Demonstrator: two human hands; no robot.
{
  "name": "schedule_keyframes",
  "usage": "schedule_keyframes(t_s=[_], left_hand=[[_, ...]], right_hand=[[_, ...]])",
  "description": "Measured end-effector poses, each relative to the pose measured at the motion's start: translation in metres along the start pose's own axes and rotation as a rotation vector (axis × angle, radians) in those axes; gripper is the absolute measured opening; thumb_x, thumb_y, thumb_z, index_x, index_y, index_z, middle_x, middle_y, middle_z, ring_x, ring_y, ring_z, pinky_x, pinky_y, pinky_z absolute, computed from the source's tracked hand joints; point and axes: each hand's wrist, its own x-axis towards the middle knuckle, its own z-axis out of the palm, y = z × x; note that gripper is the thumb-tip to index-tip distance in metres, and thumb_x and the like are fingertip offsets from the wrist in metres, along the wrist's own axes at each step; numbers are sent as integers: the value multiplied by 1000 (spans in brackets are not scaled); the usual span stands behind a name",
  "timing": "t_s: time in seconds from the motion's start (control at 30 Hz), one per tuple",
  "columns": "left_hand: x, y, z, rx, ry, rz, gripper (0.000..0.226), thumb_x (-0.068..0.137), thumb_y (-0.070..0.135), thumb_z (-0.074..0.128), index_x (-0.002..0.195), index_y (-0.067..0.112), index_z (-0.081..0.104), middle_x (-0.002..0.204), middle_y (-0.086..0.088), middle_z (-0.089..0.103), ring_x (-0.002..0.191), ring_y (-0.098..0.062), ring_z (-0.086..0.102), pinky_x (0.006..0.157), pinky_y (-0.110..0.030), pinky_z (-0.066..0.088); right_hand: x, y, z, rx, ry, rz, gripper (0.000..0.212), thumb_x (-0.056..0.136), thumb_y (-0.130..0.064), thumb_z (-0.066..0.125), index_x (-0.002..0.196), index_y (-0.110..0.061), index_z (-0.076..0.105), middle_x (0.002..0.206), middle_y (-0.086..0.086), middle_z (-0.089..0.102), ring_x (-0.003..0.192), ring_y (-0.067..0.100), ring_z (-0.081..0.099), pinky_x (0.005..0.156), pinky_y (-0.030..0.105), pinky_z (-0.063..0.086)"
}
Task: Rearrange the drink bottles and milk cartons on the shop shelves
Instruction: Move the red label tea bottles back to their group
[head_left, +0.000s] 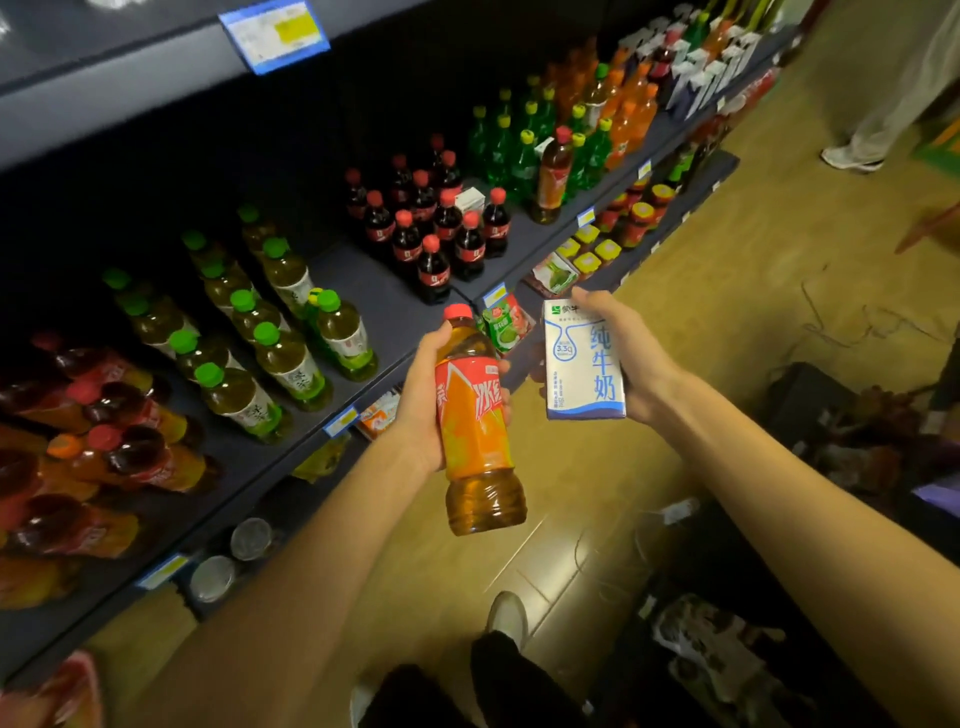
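Note:
My left hand (421, 395) grips an iced tea bottle (475, 431) with a red cap and an orange-red label, upright in front of the shelf edge. My right hand (631, 358) holds a white and blue milk carton (582, 361) just to the right of it, over the floor. On the dark shelf (384, 301) stand green-capped tea bottles (283, 358), red-capped cola bottles (434, 234), green soda bottles (519, 150) and orange soda bottles (626, 114). One iced tea bottle (553, 176) stands among the green sodas. A small milk carton (470, 200) sits among the colas.
More iced tea bottles (104, 441) lie on the shelf at the left. White cartons (696, 67) fill the far right of the shelf. Jars (636, 221) and packets (506, 322) sit on the lower shelf. Another person's legs (883, 119) stand in the aisle. Dark boxes (810, 405) crowd the floor at the right.

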Motion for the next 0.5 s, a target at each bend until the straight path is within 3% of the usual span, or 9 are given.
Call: schedule_keyframes(t_s=[0.17, 0.37, 0.5], left_hand=[[51, -8, 37, 61, -5, -13, 63, 76, 64, 63, 97, 5, 66, 89, -7, 66, 65, -21, 61, 62, -32, 53], [117, -4, 74, 89, -5, -77, 64, 77, 65, 60, 102, 6, 62, 83, -7, 67, 65, -21, 62, 62, -31, 54], [178, 9, 98, 135, 28, -113, 64, 78, 65, 59, 85, 3, 69, 76, -9, 64, 64, -21, 60, 62, -30, 52]], right_hand=[[12, -19, -62, 74, 48, -22, 56, 73, -50, 69, 110, -12, 53, 109, 23, 57, 96, 40, 58, 82, 45, 52], [44, -34, -125, 211, 60, 0, 42, 88, -43, 59, 114, -12, 49, 109, 22, 50, 97, 40, 54, 64, 36, 59], [80, -55, -161, 262, 90, 30, 34, 94, -41, 52, 105, -9, 56, 103, 25, 58, 79, 36, 64, 61, 34, 59]])
